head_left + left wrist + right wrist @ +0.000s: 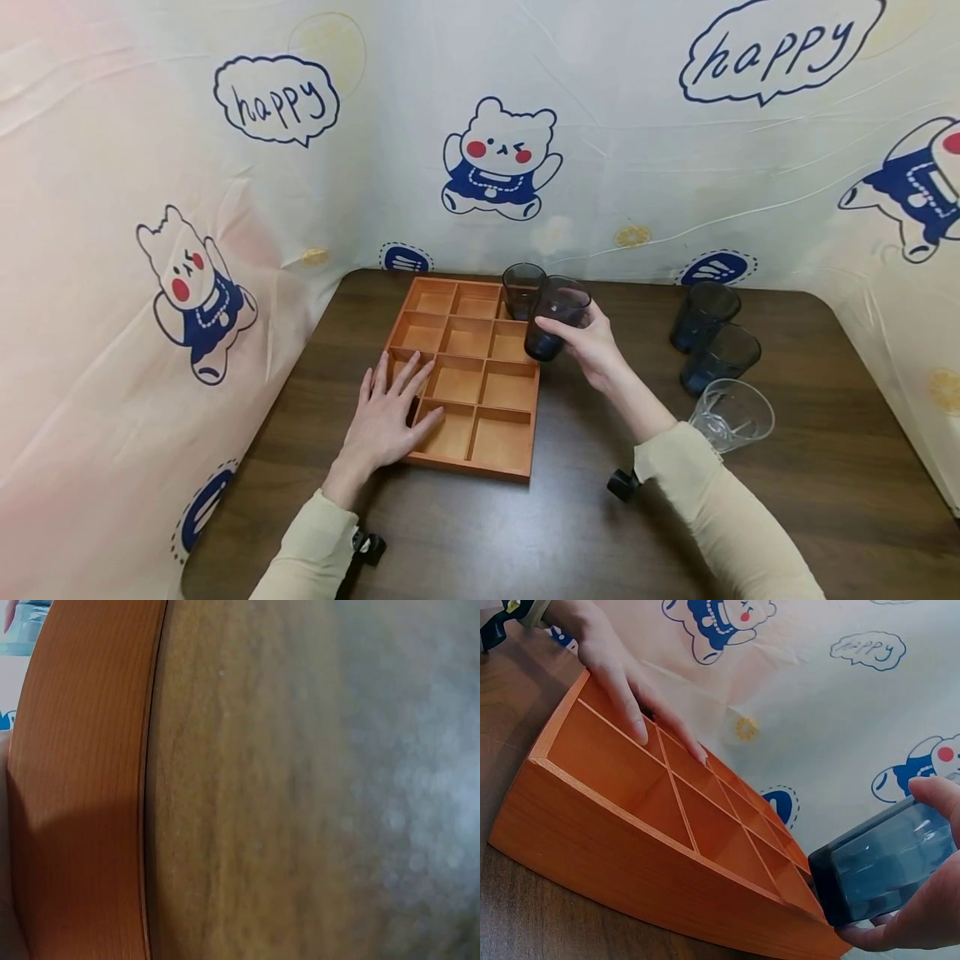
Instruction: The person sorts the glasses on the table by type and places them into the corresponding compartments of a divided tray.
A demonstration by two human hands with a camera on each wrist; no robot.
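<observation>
We see a dark glass (558,300) in the right hand (592,346), a little above the middle of the head view; thumb and fingers curl round it, and it leans slightly. Its base overlaps the right edge of a wooden box (468,469) in that view, and we cannot tell whether the two touch. The left hand (386,421) rests on the box's left side, fingers straight and spread wide over the compartments.

A second glass (523,283), also dark, stands at the box's upper right corner, apparently in the end compartment. By our judgement, that makes one glass placed and one in hand, with three left on the table (577,533): two dark tumblers (705,312) and a clear glass (738,408), grouped at the right of the frame. The clear one is partly behind the right sleeve (727,517). Beyond the table, a printed cloth (622,167) fills the upper frame.

The right wrist view gives us what the head view hides: the held glass's thick base beside the box's rim, and the box's tall outer wall. The left wrist view shows mostly side wall and wood grain, with little of the hand.
</observation>
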